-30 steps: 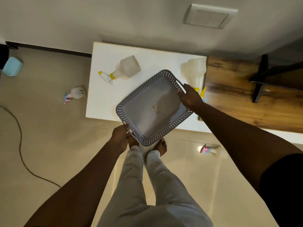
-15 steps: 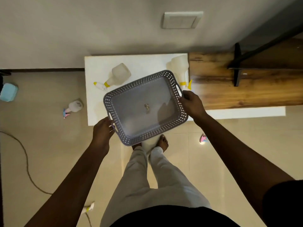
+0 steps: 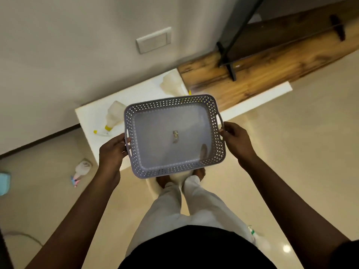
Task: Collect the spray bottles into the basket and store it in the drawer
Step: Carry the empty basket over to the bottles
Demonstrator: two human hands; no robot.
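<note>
I hold a grey perforated basket [image 3: 213,121] level in front of me, above my feet. My left hand [image 3: 113,152] grips its left handle and my right hand [image 3: 234,139] grips its right handle. It holds no bottles, only a small sticker on its floor. A clear spray bottle with a yellow nozzle [image 3: 113,118] lies on the white cabinet top [image 3: 93,113], and a second clear bottle [image 3: 172,84] stands partly hidden behind the basket. A small bottle with a pink and blue nozzle [image 3: 80,169] lies on the floor at left. Another bottle [image 3: 256,236] lies on the floor at lower right.
A wooden shelf [image 3: 252,68] with a black metal frame [image 3: 231,55] adjoins the white cabinet on the right. A wall plate [image 3: 153,40] sits above. A light blue object [image 3: 4,184] is on the floor at the far left, and a cable [image 3: 23,235] lies at lower left.
The basket has come off the cabinet top, turned level and moved towards me. My view has tilted, so the cabinet now runs diagonally. A bottle at lower right has come into view.
</note>
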